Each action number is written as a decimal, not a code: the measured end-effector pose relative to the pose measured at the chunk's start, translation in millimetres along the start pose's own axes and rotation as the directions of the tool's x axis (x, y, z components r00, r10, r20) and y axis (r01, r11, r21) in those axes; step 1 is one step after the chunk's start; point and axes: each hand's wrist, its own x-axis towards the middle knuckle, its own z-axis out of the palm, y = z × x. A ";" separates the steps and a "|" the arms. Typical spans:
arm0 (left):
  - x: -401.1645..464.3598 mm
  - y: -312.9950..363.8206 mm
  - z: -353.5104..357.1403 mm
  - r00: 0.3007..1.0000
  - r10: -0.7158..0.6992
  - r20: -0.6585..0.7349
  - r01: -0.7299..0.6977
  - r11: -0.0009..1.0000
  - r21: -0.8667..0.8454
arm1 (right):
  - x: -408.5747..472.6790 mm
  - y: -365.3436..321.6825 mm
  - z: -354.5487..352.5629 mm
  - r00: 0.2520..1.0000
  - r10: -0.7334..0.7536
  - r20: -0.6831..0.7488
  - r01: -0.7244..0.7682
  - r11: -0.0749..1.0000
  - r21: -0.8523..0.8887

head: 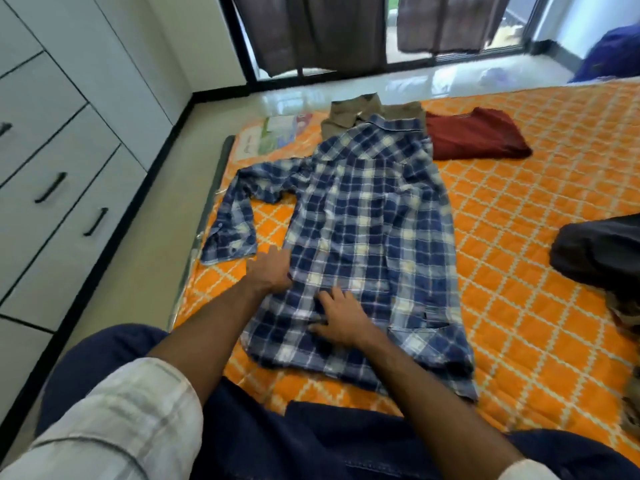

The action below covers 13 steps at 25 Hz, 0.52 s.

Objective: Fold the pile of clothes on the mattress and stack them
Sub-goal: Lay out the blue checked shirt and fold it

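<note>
the blue plaid shirt (367, 216) lies flat on the orange mattress (540, 209) right in front of you, collar at the far end, hem nearest your knees, so its long axis runs straight away from you. your left hand (272, 271) sits at the shirt's left edge, low on the body, and seems to press or grip the cloth there; its fingertips are hidden, so you cannot tell which. your right hand (341, 318) lies palm down on the lower front with fingers spread, flattening it and holding nothing.

what matters for the next move: the left sleeve (235, 216) is splayed out to the left, bending back toward you, cuff just beyond your left hand. the right side already looks turned in, with no sleeve showing there. so the left hand is plainly the nearer one to bring that sleeve across the body, probably while the right keeps the cloth pinned.

a folded tan garment (349, 114) sits just past the collar, partly under it, with a folded dark red one (474, 135) beside it. dark unfolded clothes (599, 251) wait at your right.
</note>
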 end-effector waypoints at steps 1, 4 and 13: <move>0.1 -10.6 3.5 0.998 -0.011 0.060 0.010 1.000 0.006 | -0.8 -6.9 6.8 0.999 -0.022 0.037 0.022 1.000 0.010; 2.9 -37.9 -3.9 0.928 0.144 0.343 -0.141 0.989 -0.035 | -2.4 -29.4 20.5 0.983 -0.073 0.169 0.045 0.985 0.164; 101.0 -68.3 -27.8 0.977 0.211 -0.029 -0.106 0.366 -0.925 | 72.5 -126.1 46.0 0.925 0.329 -0.190 -0.300 0.939 0.167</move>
